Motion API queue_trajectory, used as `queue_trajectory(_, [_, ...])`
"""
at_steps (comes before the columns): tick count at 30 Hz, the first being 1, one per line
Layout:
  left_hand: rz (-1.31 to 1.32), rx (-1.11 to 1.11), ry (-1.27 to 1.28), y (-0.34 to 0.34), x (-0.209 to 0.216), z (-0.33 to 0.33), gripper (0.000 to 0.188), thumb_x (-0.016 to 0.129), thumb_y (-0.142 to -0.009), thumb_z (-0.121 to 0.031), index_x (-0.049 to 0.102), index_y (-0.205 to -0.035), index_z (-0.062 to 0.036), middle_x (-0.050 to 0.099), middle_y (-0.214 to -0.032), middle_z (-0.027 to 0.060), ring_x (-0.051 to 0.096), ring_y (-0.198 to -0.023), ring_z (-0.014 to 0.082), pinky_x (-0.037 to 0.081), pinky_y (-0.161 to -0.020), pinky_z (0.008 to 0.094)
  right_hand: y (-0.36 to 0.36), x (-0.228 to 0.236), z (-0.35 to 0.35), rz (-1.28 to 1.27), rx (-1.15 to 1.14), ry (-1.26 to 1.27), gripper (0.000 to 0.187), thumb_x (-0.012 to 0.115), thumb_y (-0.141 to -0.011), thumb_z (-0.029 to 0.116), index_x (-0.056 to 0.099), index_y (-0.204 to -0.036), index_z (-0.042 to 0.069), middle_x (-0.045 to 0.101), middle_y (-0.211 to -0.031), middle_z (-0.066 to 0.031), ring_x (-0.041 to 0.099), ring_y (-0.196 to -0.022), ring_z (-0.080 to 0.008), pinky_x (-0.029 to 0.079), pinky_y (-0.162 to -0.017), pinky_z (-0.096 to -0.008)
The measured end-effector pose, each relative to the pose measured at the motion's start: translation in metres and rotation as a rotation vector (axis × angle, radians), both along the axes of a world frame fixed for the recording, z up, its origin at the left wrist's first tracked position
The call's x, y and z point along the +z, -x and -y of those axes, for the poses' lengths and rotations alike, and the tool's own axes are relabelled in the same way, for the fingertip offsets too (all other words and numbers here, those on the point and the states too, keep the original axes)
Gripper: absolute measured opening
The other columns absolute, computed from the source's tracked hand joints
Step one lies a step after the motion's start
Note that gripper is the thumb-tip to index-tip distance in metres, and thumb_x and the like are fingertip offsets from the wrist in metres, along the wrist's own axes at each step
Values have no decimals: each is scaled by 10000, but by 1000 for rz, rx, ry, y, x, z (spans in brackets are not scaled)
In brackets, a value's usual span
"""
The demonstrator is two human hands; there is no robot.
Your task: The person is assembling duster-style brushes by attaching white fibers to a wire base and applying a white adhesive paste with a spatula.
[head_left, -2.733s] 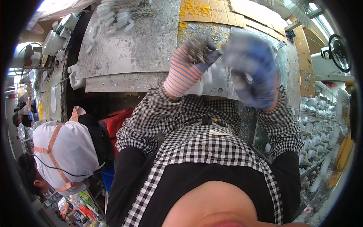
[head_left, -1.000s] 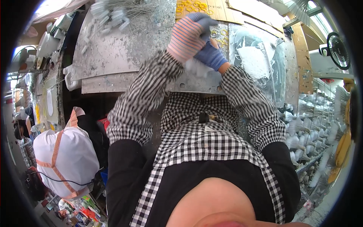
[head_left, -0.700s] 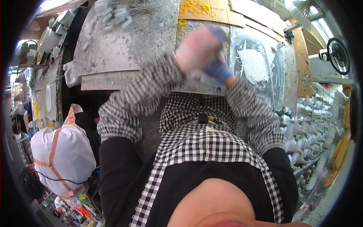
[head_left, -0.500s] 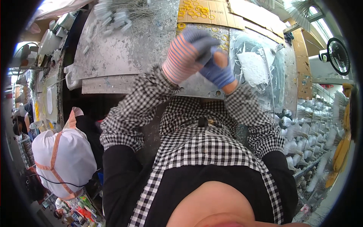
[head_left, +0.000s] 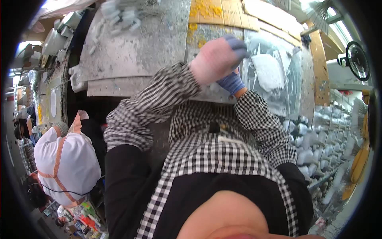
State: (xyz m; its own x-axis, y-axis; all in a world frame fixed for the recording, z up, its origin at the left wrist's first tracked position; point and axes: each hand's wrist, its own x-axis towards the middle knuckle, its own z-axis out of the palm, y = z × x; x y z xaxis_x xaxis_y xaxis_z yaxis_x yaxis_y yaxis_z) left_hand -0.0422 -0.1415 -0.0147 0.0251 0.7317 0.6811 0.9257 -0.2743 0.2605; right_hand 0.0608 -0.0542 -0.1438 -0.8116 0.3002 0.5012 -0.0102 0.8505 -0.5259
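My left hand [head_left: 219,59], in a pink striped glove with blue-grey fingers, is in front of my chest above the front edge of the bench. It is blurred by motion, with its fingers curled together toward the right. Just beneath it, my right hand [head_left: 232,83] in a blue glove is mostly covered, so its fingers do not show. The two hands meet or overlap. Whatever may be between them is hidden. Closest to the hands on the right lies a white paste-like mass [head_left: 267,71] on a clear plastic sheet [head_left: 293,81].
White tube-like pieces with thin wires [head_left: 119,18] lie at the far left of the metal bench [head_left: 127,55]. Yellow rings [head_left: 209,11] rest on cardboard [head_left: 232,14] at the back. A fan [head_left: 357,60] stands right, above racks of white pieces [head_left: 314,147]. A co-worker [head_left: 69,167] sits at left.
My left hand has shifted right and turned, and now covers most of my right hand. The right hand sits slightly lower, its bare thumb no longer showing.
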Motion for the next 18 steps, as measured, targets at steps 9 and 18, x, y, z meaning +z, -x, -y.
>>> queue_trajectory(9, [248,47,-62,22,23,0,286,667,-789,22,755,-1001,-150,680,-1008,71,687,-844,283,578,-731,369,24,51,-9,342,12,189,258,713,-882,343,726,-995,112,716,-978,-72,672,-952,-233,549,-826,-401])
queue_trajectory(18, [238,-149,78,-18,-8,41,384,686,-741,23,729,-1066,-178,657,-1064,78,684,-996,313,585,-837,399,-4,-13,7,-238,122,-83,440,759,-839,314,644,-1190,75,683,-1059,-120,671,-999,-274,541,-857,-397])
